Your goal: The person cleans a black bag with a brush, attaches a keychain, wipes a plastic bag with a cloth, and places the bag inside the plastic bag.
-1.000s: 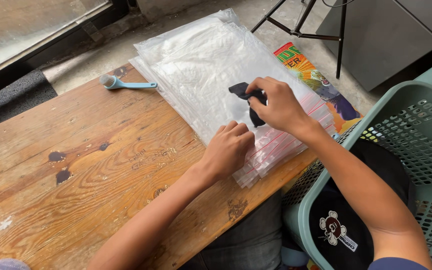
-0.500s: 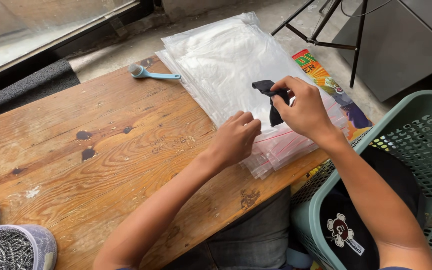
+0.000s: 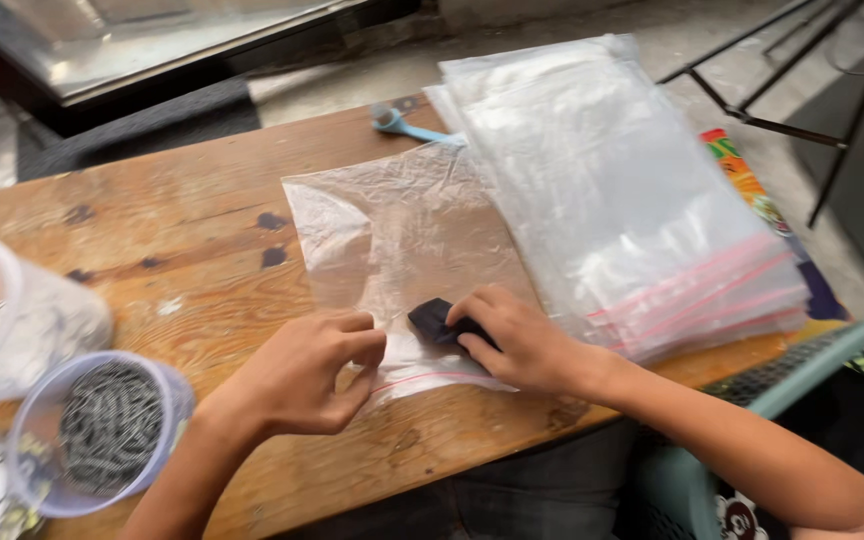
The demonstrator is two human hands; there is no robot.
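a single clear zip bag lies flat on the wooden table, its pink seal strip at the near end, close to the table's near edge. the left hand rests on the near left part of that bag, fingers curled and thumb pressed to the forefinger, pinching the plastic beside the seal. the right hand lies on the near right part of the bag, its fingers closed round a small black object; that object sits at the bag's near end, just far of the seal strip, and whether it is inside the plastic or on top of it cannot be told.

just to the right, and overlapping the single bag's far right corner, lies a thick stack of clear zip bags with pink seal strips. a colourful printed sheet shows from under the stack at its right side. a light blue scoop lies at the far edge of the table, touching the stack. at the near left stand a clear plastic tub of small dark metal pieces and, beside it, a second clear tub. a green plastic crate shows at the near right, off the table.
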